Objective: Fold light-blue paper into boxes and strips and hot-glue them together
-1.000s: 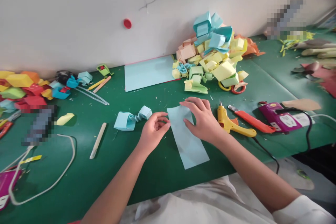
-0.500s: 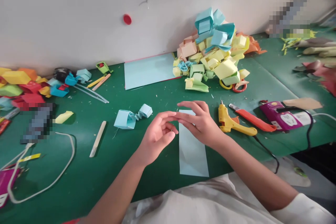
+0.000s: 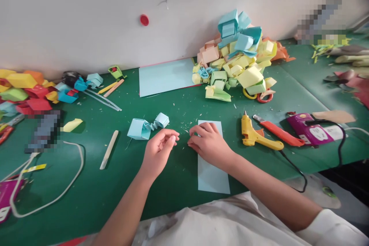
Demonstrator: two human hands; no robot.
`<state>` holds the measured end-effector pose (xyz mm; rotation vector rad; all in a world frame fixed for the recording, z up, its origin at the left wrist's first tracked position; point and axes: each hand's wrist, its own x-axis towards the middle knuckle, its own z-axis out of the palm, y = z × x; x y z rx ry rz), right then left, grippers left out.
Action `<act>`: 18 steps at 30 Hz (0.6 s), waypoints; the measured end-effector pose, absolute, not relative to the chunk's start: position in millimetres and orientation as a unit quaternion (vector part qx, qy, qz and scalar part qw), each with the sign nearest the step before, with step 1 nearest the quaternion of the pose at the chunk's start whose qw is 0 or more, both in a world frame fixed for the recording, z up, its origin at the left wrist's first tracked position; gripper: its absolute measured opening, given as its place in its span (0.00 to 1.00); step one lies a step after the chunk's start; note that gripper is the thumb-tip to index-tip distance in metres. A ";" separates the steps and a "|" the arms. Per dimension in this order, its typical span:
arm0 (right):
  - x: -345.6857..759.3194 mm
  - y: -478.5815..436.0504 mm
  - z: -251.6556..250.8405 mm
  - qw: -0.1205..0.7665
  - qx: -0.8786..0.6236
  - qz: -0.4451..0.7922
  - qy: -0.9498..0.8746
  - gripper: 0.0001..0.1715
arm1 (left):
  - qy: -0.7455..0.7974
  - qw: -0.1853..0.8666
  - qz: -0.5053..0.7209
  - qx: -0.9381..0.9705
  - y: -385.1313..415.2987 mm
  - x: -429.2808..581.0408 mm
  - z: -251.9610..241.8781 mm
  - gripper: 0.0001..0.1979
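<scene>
My left hand (image 3: 158, 153) hovers over the green table with thumb and index finger pinched together; whatever may be between them is too small to make out. A light-blue folded paper box (image 3: 138, 130) lies just beyond it, joined by a zigzag paper strip to a smaller paper box (image 3: 162, 120). Facing it across a narrow gap, my right hand (image 3: 211, 144) has its fingers bent and drawn together, their tips partly hidden. Beneath the right hand lies a light-blue paper strip (image 3: 213, 178), its upper part covered.
To the right are a yellow glue gun (image 3: 253, 136), a red utility knife (image 3: 279, 131) and a purple power strip (image 3: 307, 128). A heap of folded paper (image 3: 245, 57) stands behind. Leftward lie a wooden stick (image 3: 109, 150), a white cable (image 3: 82, 161) and colourful paper boxes (image 3: 23, 80).
My hands were touching at the fingertips over the strip; now they are apart. The left has moved left and the right has curled its fingers lower. The view has shifted slightly.
</scene>
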<state>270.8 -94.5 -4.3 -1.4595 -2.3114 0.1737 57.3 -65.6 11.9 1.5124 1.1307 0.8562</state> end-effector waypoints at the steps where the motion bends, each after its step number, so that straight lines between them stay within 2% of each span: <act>1: 272.8 -94.1 -0.2 0.205 -0.521 0.062 -0.826 0.10 | 0.474 0.503 0.351 0.632 -66.0 57.0 10.8 0.14; 10: 366.3 -131.6 40.9 0.315 -0.612 0.115 -0.716 0.12 | 0.479 0.473 0.318 0.668 -64.2 58.2 15.2 0.12; 18: 473.5 -175.7 29.4 0.355 -0.777 0.006 -0.519 0.10 | 0.474 0.474 0.287 0.684 -61.1 69.0 10.5 0.13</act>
